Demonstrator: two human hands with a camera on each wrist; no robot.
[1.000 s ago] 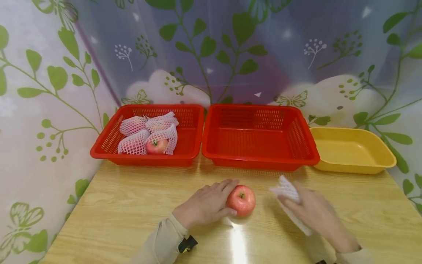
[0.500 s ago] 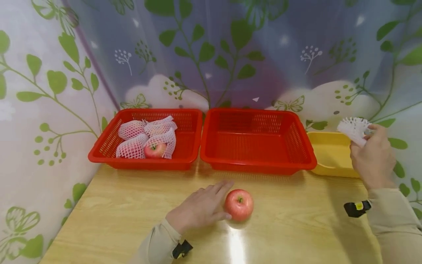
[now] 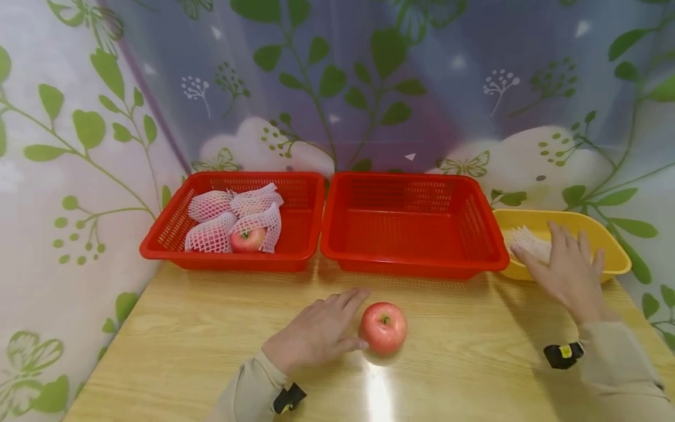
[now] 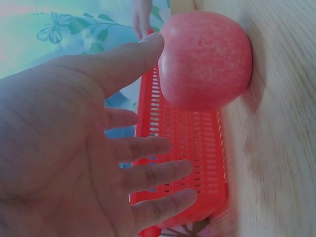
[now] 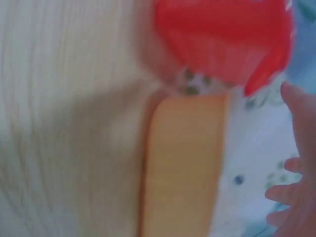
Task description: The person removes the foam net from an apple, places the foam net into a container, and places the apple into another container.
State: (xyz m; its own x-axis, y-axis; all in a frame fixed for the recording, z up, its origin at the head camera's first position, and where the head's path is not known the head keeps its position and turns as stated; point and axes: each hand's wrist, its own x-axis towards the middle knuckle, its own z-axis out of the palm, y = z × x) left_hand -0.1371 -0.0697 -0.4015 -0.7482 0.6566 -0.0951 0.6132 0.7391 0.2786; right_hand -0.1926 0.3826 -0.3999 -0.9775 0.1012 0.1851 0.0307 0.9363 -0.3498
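Observation:
A bare red apple (image 3: pixel 384 328) sits stem up on the wooden table. Just left of it is my left hand (image 3: pixel 316 333), its fingers straight and spread. In the left wrist view the thumb tip overlaps the edge of the apple (image 4: pixel 207 59); whether it touches, I cannot tell. My right hand (image 3: pixel 572 278) hovers over the front of the yellow basin (image 3: pixel 618 255) with fingers spread and nothing in its grasp. A white foam fruit net (image 3: pixel 534 245) lies in that basin, partly hidden by the hand. The right wrist view is blurred.
At the left, a red basket (image 3: pixel 232 262) contains several apples in foam nets (image 3: pixel 210 234). Beside it stands a second red basket (image 3: pixel 413 264), with the yellow basin to its right. A patterned curtain (image 3: pixel 337 88) rises behind them.
My right hand carried the foam net from beside the apple to the yellow basin and let it go there. My left hand loosened and drew slightly left, away from the apple.

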